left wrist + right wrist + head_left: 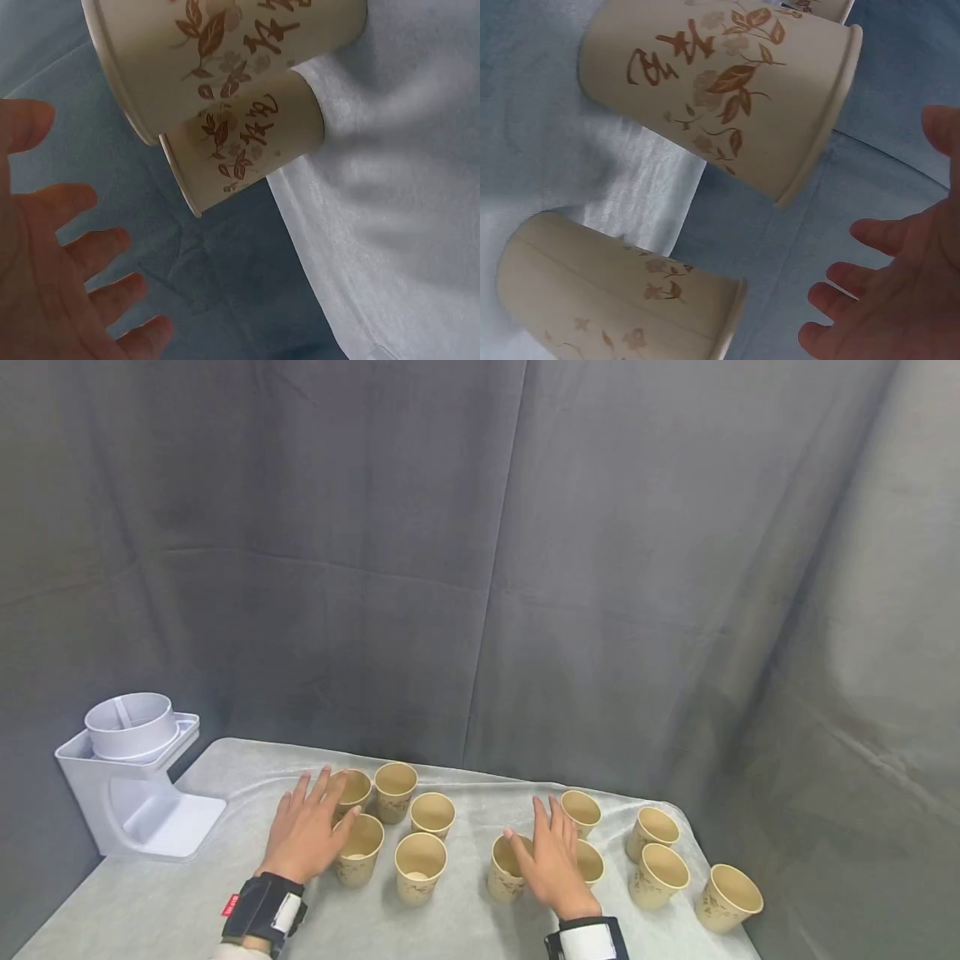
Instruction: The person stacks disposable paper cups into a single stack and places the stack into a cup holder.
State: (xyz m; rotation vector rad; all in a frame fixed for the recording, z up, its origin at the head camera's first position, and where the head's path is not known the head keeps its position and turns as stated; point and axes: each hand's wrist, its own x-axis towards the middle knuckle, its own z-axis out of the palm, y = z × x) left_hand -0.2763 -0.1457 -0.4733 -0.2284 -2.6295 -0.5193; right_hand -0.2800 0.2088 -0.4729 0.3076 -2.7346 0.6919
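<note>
My left hand (306, 833) hovers with spread fingers over the left group of beige paper cups, close to a front cup (360, 850) and a back cup (352, 789) it partly covers. In the left wrist view a gap separates its fingers from a leaf-printed cup (232, 52). On the other side, my right hand (553, 864) is held above the table between a cup (506, 870) on its left and a partly hidden cup (590, 862) on its right. Its fingers are extended, apart from the nearest printed cup (720, 97) in the right wrist view. Neither hand holds anything.
More upright cups stand around, including one (420, 868) between the hands and one (729, 899) at the far right edge. A white plastic stand (135, 785) with a round top is at the left. Grey curtains (480, 568) enclose the cloth-covered table (247, 793).
</note>
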